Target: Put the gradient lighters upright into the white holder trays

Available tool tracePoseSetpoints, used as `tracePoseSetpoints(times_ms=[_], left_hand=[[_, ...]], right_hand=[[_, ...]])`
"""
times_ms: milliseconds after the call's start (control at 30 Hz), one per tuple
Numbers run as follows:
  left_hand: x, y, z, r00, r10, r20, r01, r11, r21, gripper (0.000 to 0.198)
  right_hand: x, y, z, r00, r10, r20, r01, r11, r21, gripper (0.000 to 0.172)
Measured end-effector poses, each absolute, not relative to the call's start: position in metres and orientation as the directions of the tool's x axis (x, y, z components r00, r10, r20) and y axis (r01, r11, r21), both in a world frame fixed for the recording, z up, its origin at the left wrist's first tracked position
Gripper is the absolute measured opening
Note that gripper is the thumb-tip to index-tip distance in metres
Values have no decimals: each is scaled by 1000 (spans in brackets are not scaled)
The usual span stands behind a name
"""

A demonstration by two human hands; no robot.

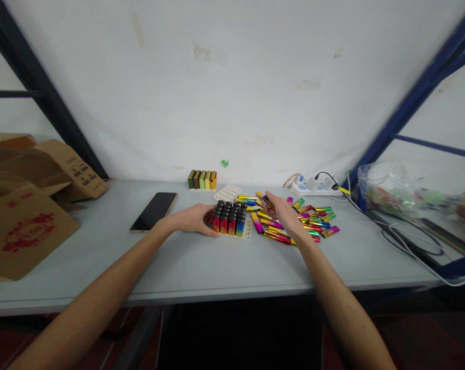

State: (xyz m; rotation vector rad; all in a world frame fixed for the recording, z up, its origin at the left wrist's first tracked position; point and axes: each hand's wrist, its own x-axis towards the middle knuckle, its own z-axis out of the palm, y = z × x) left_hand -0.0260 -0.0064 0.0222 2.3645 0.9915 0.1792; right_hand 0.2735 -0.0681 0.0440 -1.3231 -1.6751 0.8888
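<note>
A white tray (248, 229) on the grey table (201, 262) holds several upright, colourful lighters (229, 218) with black tops. My left hand (193, 218) rests against the tray's left side, fingers curled around it. My right hand (282, 213) hovers over a loose pile of shiny multicoloured lighters (313, 221) and pinches one lighter (263, 199) between thumb and fingers, just right of the tray.
A black phone (154, 211) lies left of my left hand. Cardboard boxes (32, 205) fill the left side. A row of green-to-orange lighters (202, 180) and an empty white tray (227, 192) sit near the wall. A power strip (313, 186), cables and a plastic bag (390, 192) lie on the right.
</note>
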Motion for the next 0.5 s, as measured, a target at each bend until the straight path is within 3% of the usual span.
tracePoseSetpoints(times_ms=[500], left_hand=[[-26, -6, 22, 712, 697, -80, 624, -577, 527, 66]], right_hand=[[276, -61, 32, -116, 970, 214, 484, 243, -841, 57]])
